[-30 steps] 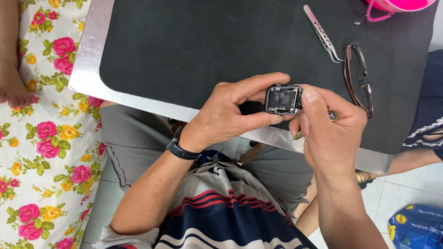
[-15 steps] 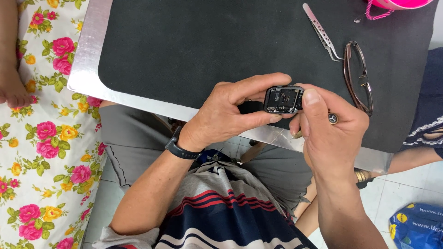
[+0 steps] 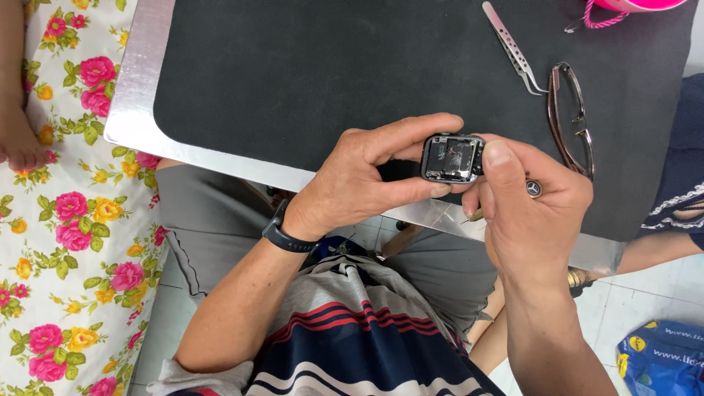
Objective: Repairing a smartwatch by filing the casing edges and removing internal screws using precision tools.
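Smartwatch body (image 3: 452, 158), a small dark rectangular case with its inner parts showing, sits between both hands just above the near edge of the tabletop (image 3: 308, 73), a black mat on a silver board. At the lower right corner a blue package (image 3: 660, 359) with yellow marks lies on the tiled floor. The left hand (image 3: 367, 180) has its grip closed on the watch case, index finger along the top and thumb beneath. The right hand (image 3: 532, 213) presses its thumb on the case's right side and is clenched around a slim tool whose round metal end (image 3: 534, 188) shows above the fist. Both forearms angle up from the lap; the left wrist wears a dark band (image 3: 282, 235). Tweezers (image 3: 513, 48) and folded eyeglasses (image 3: 570, 117) lie on the mat, well apart from the hands.
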